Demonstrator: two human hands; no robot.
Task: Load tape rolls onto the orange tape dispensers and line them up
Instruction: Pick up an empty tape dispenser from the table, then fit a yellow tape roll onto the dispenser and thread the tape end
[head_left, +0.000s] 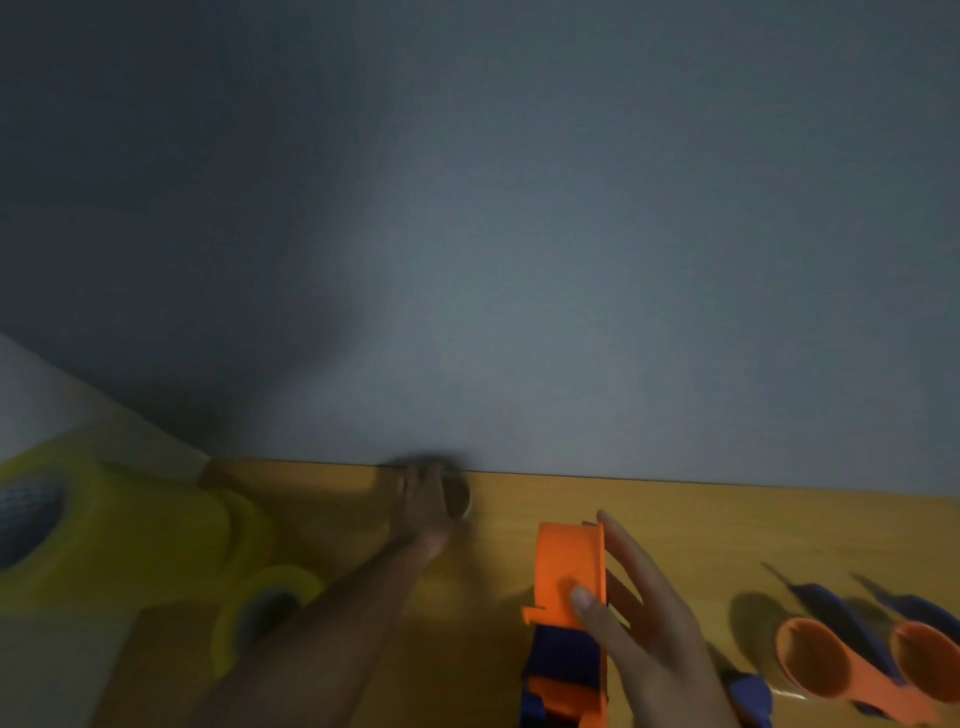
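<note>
My left hand (423, 506) reaches to the table's far edge by the wall and grips a tape roll (457, 501) with a brown core; the picture is blurred there. My right hand (639, 618) holds an upright orange tape dispenser (563, 564) with a blue handle, thumb on its near side and fingers behind it. A sleeve of yellow tape rolls (119, 535) lies at the left, with a single yellow roll (260, 605) in front of it, partly hidden by my left forearm.
Two more orange dispensers (813, 660) (924, 662) with blue parts lie side by side at the right on the wooden table (727, 519). A grey wall (519, 260) rises straight behind the table's far edge.
</note>
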